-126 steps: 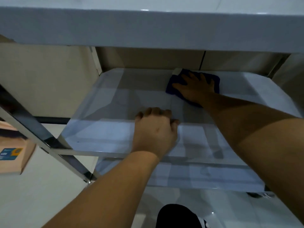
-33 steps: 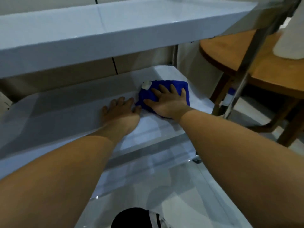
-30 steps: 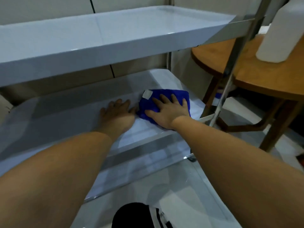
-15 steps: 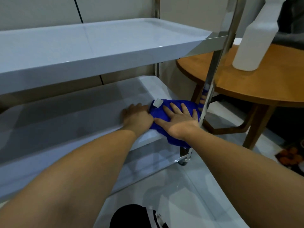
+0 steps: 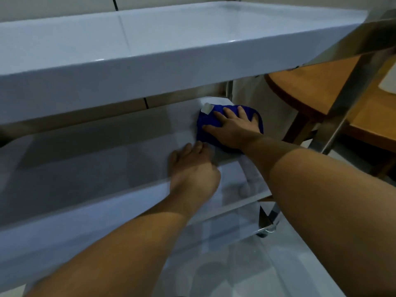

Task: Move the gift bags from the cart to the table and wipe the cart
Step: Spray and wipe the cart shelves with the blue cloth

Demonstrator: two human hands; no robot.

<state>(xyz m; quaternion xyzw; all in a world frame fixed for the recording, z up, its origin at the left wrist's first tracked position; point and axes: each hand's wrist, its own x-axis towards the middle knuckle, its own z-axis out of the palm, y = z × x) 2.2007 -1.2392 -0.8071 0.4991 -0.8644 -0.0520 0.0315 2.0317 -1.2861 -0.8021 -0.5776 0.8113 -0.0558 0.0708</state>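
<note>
A blue cloth (image 5: pixel 206 122) with a white tag lies at the far right corner of the cart's middle shelf (image 5: pixel 85 159). My right hand (image 5: pixel 232 127) presses flat on the cloth with fingers spread. My left hand (image 5: pixel 192 168) rests on the shelf just in front of the cloth, over the shelf's front rim, its fingers pointing toward the cloth. The white top shelf (image 5: pixel 150 39) of the cart hangs above both hands. No gift bags are in view.
A round wooden table (image 5: pixel 317 91) stands to the right of the cart, behind a steel cart post (image 5: pixel 347 103). A white object (image 5: pixel 389 82) sits on the table at the frame's edge. A lower shelf (image 5: pixel 235 224) and glossy floor lie below.
My right hand has slid the cloth from the shelf's front right edge back to the far right corner. My left hand stayed near the front rim. The view dropped lower.
</note>
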